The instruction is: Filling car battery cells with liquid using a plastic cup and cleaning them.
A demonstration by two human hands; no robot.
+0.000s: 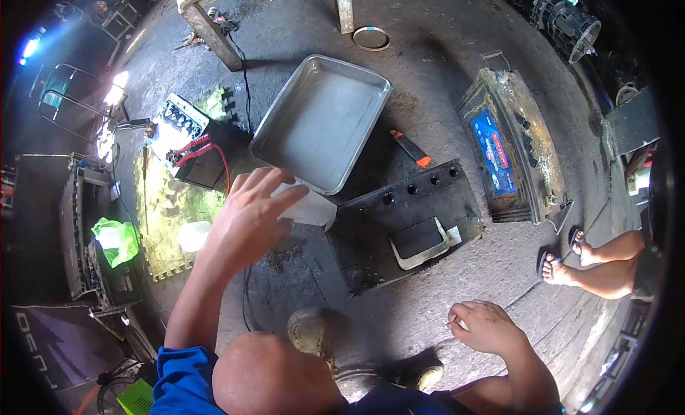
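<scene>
My left hand (pixel 254 211) is over a translucent white plastic container (pixel 310 207), its fingers and thumb around the near end. The hand hides that end, and the contents cannot be seen. The container's far end reaches between a rectangular metal tray (pixel 326 115) and a large black battery (pixel 369 238) with round filler holes and a pale carrying handle (pixel 423 257). Away from these, my right hand (pixel 484 329) hangs with loosely curled fingers above the concrete floor near my foot. Nothing shows in it.
A utility knife (pixel 411 149) lies by the black battery. To the right stands a weathered battery (pixel 514 152) with a blue label, near another person's sandalled feet (pixel 562 265). At left, a smaller battery (pixel 200 169) has red-handled clamps (pixel 195 147) and a cable. A foam mat (pixel 166 217) lies below.
</scene>
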